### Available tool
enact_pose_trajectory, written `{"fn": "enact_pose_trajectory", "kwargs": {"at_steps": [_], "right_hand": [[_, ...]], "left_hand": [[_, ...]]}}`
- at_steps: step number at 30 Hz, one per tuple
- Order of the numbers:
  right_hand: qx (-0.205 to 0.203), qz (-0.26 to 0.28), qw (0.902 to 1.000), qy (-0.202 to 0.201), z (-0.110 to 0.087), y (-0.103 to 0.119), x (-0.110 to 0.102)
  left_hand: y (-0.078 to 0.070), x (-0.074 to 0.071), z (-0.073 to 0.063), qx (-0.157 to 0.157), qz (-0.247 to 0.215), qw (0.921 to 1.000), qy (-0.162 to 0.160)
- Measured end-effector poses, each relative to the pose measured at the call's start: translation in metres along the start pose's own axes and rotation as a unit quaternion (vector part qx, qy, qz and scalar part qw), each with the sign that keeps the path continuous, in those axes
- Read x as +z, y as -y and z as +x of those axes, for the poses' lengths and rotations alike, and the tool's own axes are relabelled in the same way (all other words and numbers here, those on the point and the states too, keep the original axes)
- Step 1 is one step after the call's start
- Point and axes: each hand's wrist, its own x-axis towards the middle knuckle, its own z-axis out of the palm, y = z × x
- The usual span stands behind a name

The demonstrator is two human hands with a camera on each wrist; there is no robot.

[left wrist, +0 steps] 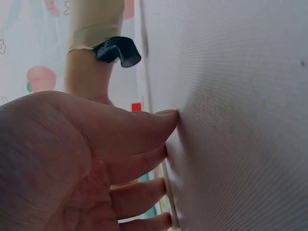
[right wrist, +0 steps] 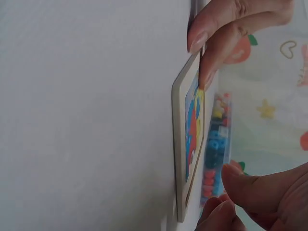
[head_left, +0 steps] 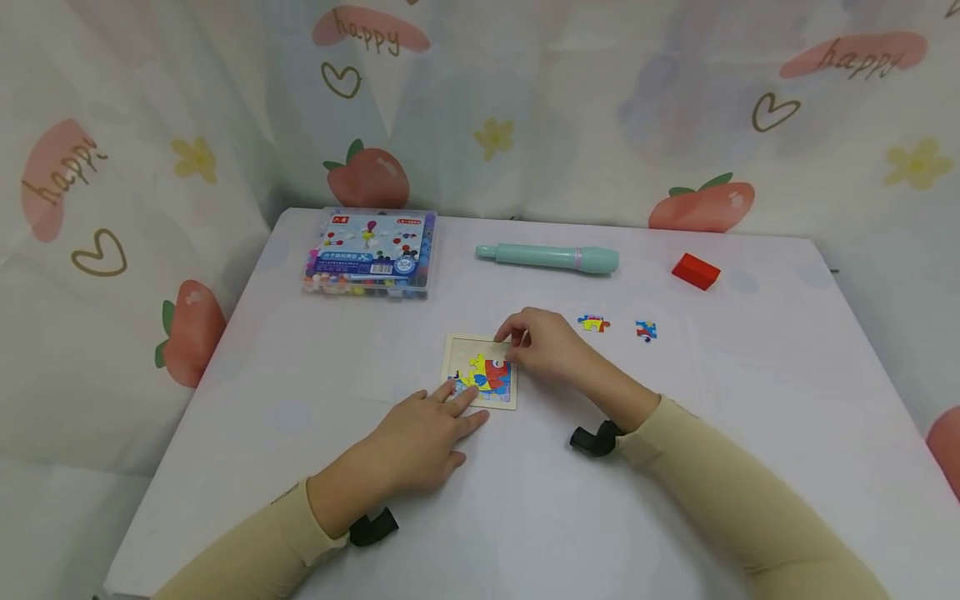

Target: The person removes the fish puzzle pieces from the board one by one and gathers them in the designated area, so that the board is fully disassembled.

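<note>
A small square wooden jigsaw board (head_left: 467,342) lies on the table, partly filled with red, yellow and blue pieces; its upper part shows bare wood. My left hand (head_left: 423,437) rests over its lower left corner with fingers spread, the fingertips on the board and its near edge. Curled fingers of my right hand (head_left: 546,346) hover at the upper right corner, the thumb close to the red piece (head_left: 496,367). In the right wrist view, thumb and fingers stand just above the board (right wrist: 179,144); I cannot tell whether a piece is between them.
Two loose jigsaw pieces, one yellow and red (head_left: 595,323), one mostly blue (head_left: 647,330), lie right of the right hand. Farther back are a clear box of coloured beads (head_left: 371,254), a mint-green tube-like thing (head_left: 547,257) and a red block (head_left: 696,272). A patterned curtain surrounds the table.
</note>
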Motion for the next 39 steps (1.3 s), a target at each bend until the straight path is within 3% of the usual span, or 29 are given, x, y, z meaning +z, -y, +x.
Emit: {"fn": "enact_pose_trajectory", "kwargs": {"at_steps": [6, 15, 26, 39], "right_hand": [[-0.032, 0.001, 0.999, 0.032, 0.003, 0.016, 0.014], [-0.024, -0.019, 0.9974, 0.066, 0.005, 0.022, 0.028], [-0.016, -0.033, 0.9976, 0.058, 0.004, 0.023, 0.032], [-0.003, -0.029, 0.9985, 0.047, 0.001, 0.028, 0.032]], "left_hand": [[0.0, 0.001, 0.0, -0.005, -0.009, 0.9999, -0.002], [-0.001, 0.0, 0.0, -0.008, -0.024, 0.9996, 0.008], [-0.005, 0.006, 0.0, -0.006, -0.007, 0.9998, -0.018], [-0.007, 0.005, 0.001, -0.011, 0.002, 0.9998, -0.017]]}}
